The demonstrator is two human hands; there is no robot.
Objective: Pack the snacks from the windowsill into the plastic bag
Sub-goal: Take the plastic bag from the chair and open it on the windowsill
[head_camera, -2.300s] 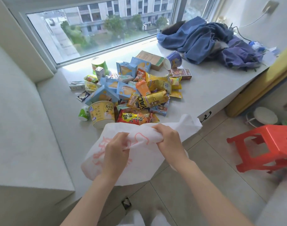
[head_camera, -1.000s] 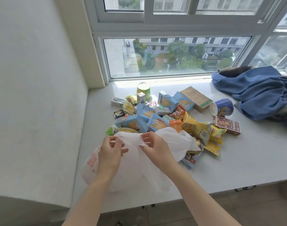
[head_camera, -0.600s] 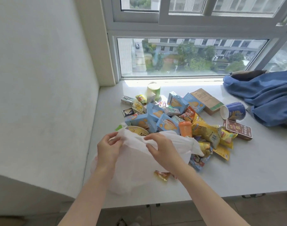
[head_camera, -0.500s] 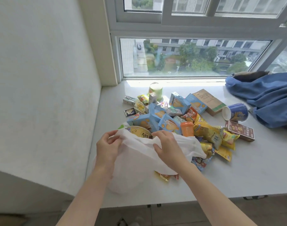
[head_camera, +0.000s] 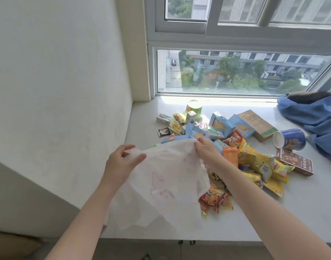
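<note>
White plastic bag (head_camera: 166,177) is now lifted higher than half a second ago and stretched wider, so the red-orange packet (head_camera: 215,200) under it shows more. Left hand (head_camera: 121,164) pinches one edge of the bag, right hand (head_camera: 207,152) grips the other. The bag hangs above the near windowsill (head_camera: 301,212), its long axis going from the hands down toward the person. It hides the near snacks (head_camera: 254,162) of the heap; its mouth is hard to make out.
</note>
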